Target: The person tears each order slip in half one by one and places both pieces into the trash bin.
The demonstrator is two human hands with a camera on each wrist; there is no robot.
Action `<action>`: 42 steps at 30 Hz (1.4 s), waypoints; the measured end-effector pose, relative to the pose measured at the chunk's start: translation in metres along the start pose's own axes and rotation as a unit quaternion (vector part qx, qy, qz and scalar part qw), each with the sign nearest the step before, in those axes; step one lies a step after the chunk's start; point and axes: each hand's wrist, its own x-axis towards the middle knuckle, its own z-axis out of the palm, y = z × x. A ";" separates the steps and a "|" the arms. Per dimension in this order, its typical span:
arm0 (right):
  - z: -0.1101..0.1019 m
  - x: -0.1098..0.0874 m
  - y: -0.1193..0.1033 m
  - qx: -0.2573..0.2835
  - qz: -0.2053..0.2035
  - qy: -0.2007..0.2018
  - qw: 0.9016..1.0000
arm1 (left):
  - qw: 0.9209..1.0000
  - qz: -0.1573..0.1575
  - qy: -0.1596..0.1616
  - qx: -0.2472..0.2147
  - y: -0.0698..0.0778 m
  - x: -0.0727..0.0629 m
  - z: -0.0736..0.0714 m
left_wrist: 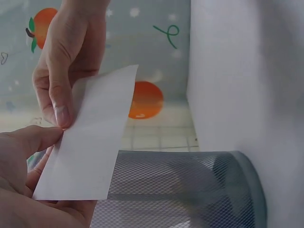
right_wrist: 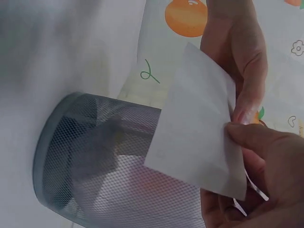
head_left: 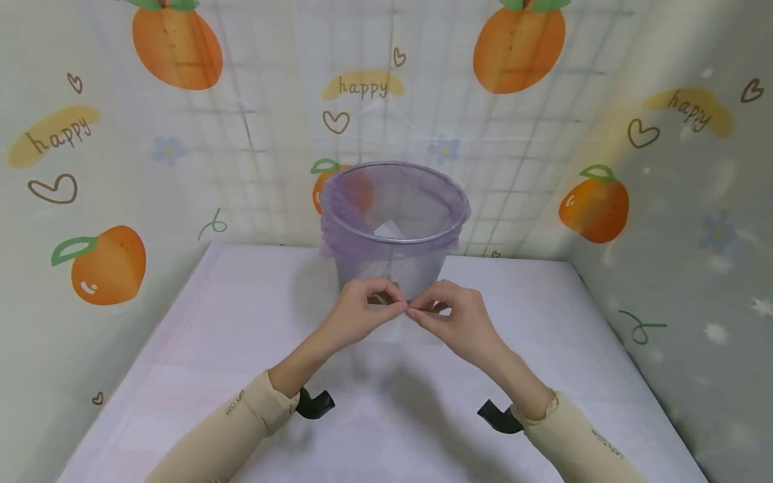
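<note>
A small white sheet of paper [left_wrist: 90, 142] hangs between my hands, its top edge pinched at the middle. My left hand [head_left: 359, 314] and right hand [head_left: 464, 323] meet there, thumbs nearly touching, each holding the paper between thumb and fingers. From the head view the sheet is almost edge-on and hard to make out. In the right wrist view the paper [right_wrist: 197, 123] looks slightly creased, with its lower corners free. Just beyond the hands stands a grey mesh wastebasket [head_left: 386, 265], upright, lined with a purple plastic bag [head_left: 350, 231] folded over the rim.
Inside the basket lies a white piece of paper [head_left: 389, 229]; darker shapes show through the mesh. The basket is near the back edge of a white tabletop [head_left: 241, 322]. Printed curtains [head_left: 260, 168] with oranges surround the table at back and sides. Black straps [head_left: 315, 404] hang at the wrists.
</note>
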 end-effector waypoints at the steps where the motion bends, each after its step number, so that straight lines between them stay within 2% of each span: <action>1: -0.002 0.001 -0.001 -0.001 -0.005 -0.001 1.000 | 1.000 0.000 0.000 0.000 0.004 0.001 -0.001; 10: -0.018 0.020 -0.017 -0.016 -0.035 -0.007 0.999 | 1.000 0.011 0.004 0.008 0.028 0.013 -0.015; 19: -0.033 0.031 -0.031 -0.031 -0.033 -0.011 0.999 | 1.000 0.013 -0.001 0.009 0.049 0.022 -0.024; 27: -0.047 0.047 -0.042 -0.038 -0.049 -0.006 0.998 | 0.999 0.027 0.001 0.024 0.068 0.037 -0.036; 35: -0.056 0.060 -0.051 -0.053 -0.065 0.008 0.996 | 0.999 0.036 0.005 0.018 0.081 0.047 -0.045; 42: -0.063 0.066 -0.058 -0.050 -0.063 0.009 0.997 | 0.999 0.040 0.012 0.023 0.090 0.052 -0.047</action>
